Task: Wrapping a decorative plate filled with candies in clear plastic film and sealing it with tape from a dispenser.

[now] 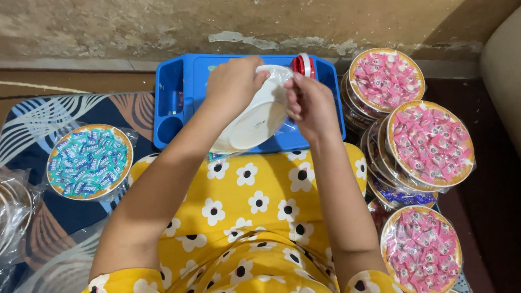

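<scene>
A seated person in a yellow flowered dress holds a round white plate [256, 113] tilted on edge over a blue plastic tray [180, 86]. The left hand [235, 83] grips the plate's upper rim at 11 o'clock, fingers curled over the edge; the right hand [310, 104] sits at its 3 o'clock side, fingers [292, 103] pinched on what looks like clear wrap at the rim. A red roll of tape [303, 65] stands on the tray at 1 o'clock, within easy reach of that hand. Wrapped plates of pink sweets [430, 140] are stacked at 3 o'clock, hard against the tray's right edge, and wrapped plates of blue sweets [89, 161] lie at 9 o'clock on a patterned cloth [42, 117]. The stacks hem in both elbows; the freest room appears to be the tray's bare left compartments and the lap below the plate.
</scene>
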